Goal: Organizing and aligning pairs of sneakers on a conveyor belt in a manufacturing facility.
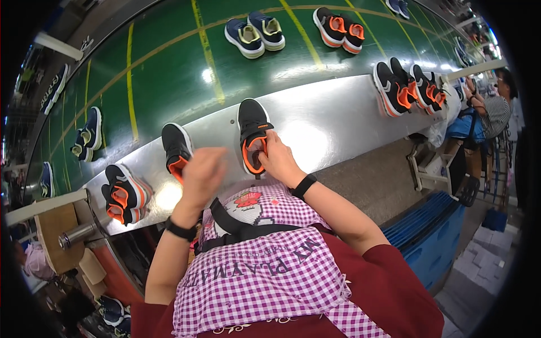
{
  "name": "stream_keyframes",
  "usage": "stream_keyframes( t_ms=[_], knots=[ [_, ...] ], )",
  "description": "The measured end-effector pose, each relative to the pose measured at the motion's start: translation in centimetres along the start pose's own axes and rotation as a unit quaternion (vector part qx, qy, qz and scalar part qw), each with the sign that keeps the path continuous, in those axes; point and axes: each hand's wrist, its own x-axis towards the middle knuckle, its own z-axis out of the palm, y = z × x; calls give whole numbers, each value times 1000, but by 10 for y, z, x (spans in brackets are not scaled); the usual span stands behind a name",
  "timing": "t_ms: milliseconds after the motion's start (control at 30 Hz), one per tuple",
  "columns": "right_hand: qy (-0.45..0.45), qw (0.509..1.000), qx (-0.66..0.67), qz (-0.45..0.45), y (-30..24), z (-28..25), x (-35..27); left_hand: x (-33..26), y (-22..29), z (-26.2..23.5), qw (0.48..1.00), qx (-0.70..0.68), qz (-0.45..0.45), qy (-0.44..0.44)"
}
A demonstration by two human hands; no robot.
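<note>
A black sneaker point(252, 115) with orange lining and a white sole lies on the steel ledge in front of me, toe pointing away. My right hand point(279, 158) grips its right side, with the thumb at the collar opening. Left of it lies a similar black sneaker point(176, 142), its heel end partly covered by my left hand point(204, 172). Motion smears that hand's fingers, so whether they hold anything does not show.
More black-and-orange sneakers stand on the steel ledge point(332, 107) at left point(125, 191) and right point(394, 84). Beyond runs a green conveyor point(169, 73) with yellow lines, carrying blue sneakers point(256, 35) and black ones point(338, 29). A person point(490, 112) sits at far right, near blue crates point(434, 236).
</note>
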Motion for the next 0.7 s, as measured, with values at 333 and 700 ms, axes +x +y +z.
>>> stream_keyframes(
  t_ms=[333,700],
  knots=[
    [18,998,15,-50,-5,15,-14,44,5,70,991,96,66,-57],
    [-82,989,111,46,-1,-13,1,43,-25,57,991,9,125,-47]
  ],
)
